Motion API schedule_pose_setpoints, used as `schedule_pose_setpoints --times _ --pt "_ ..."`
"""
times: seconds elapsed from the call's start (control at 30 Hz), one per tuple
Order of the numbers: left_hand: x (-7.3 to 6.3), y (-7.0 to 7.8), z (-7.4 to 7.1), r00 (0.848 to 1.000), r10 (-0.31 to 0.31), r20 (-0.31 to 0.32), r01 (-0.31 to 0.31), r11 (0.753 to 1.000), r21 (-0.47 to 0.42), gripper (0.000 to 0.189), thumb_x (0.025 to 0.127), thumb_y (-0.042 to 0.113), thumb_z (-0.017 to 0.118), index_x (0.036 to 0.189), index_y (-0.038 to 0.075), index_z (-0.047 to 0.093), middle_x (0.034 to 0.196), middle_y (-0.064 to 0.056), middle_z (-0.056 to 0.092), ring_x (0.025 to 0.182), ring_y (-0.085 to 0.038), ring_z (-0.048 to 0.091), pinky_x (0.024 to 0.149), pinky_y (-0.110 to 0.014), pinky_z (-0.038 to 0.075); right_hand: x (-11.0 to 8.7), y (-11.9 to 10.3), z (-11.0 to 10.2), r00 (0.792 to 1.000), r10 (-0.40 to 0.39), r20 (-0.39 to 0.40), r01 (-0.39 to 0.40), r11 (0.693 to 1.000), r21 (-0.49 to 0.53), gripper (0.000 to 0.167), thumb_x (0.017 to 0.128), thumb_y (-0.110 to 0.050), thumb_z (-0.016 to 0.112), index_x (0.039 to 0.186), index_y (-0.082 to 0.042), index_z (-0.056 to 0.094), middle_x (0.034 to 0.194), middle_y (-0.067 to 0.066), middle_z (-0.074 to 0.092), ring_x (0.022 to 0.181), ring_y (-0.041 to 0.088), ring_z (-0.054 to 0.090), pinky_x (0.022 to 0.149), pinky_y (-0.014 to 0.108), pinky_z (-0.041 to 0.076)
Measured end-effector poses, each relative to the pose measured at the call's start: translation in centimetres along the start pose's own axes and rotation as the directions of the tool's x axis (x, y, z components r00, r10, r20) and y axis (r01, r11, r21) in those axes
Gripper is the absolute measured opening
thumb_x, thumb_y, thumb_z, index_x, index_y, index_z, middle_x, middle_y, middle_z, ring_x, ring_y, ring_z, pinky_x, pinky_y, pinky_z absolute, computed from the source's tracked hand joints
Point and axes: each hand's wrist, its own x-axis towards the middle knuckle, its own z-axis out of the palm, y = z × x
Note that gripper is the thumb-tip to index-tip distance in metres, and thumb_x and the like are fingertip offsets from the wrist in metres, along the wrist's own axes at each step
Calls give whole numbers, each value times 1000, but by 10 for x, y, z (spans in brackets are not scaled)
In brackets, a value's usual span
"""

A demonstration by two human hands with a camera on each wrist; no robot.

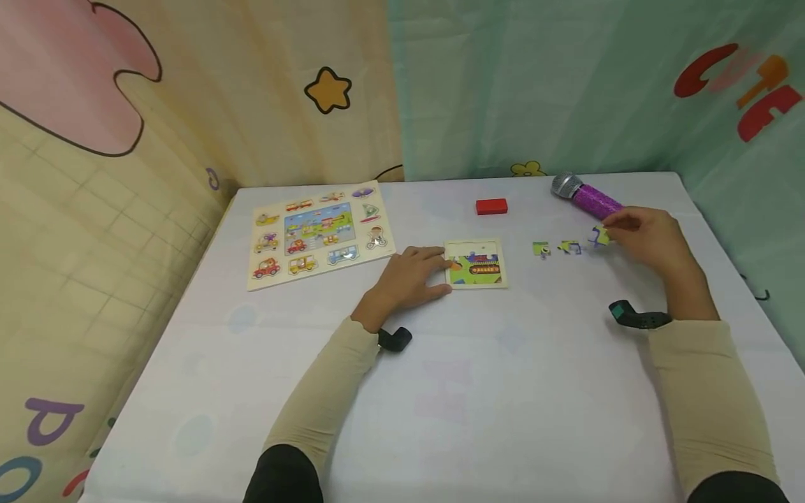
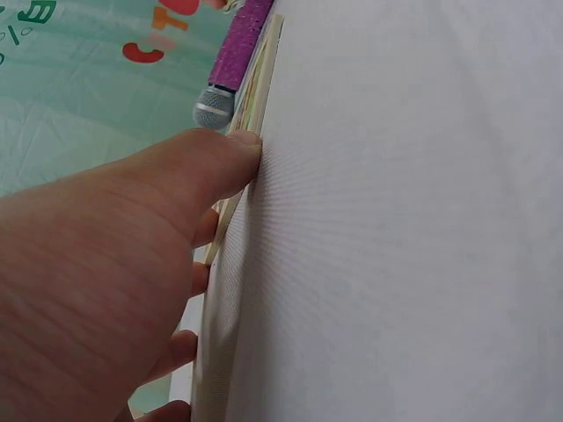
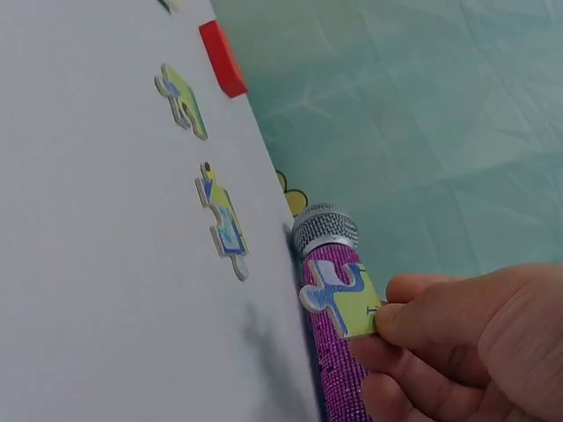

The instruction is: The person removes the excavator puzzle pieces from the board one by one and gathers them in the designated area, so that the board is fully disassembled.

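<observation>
My right hand [image 1: 650, 239] pinches a yellow-green and blue jigsaw piece [image 3: 347, 299] between thumb and fingers, which overlaps the purple microphone in the right wrist view. Two more jigsaw pieces [image 1: 541, 249] [image 1: 569, 247] lie on the table to its left. A small square puzzle board [image 1: 474, 283] shows a partly assembled picture, with bare tray along its top. Against its left side rests my left hand [image 1: 411, 277], fingers extended; in the left wrist view the thumb [image 2: 233, 158] touches the board's edge.
A purple glittery microphone [image 1: 594, 200] with a silver head lies at the back right. A red block [image 1: 491, 206] sits at the back. To the left lies a larger vehicle puzzle board [image 1: 321, 269]. Patterned curtains [image 1: 472, 84] hang behind the white table [image 1: 503, 405].
</observation>
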Motion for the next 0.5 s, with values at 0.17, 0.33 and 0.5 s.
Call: schedule_pose_setpoints --times 0.17,0.33,0.5 --pt "-1 -2 -1 1000 1 -7 -1 1000 0 55 96 55 63 146 33 56 159 5 39 139 -25 38 101 -46 39 -1 11 -6 1000 24 -3 -24 996 -85 29 104 -19 57 123 2 65 131 32 52 121 51 41 94 65 35" --pt "-1 -3 1 1000 9 -8 -9 1000 -11 55 96 56 62 146 34 56 159 5 39 140 -24 37 102 -46 39 2 14 1 1000 -23 -7 21 988 -153 23 101 -11 58 116 4 68 124 35 56 117 53 45 95 69 32" --pt "0 -2 1 1000 9 -8 -9 1000 -5 55 96 56 62 146 34 55 159 5 38 140 -24 37 102 -46 39 5 16 5 998 -59 3 59 981 -184 21 100 -10 59 112 4 69 121 36 58 121 57 43 99 74 25"
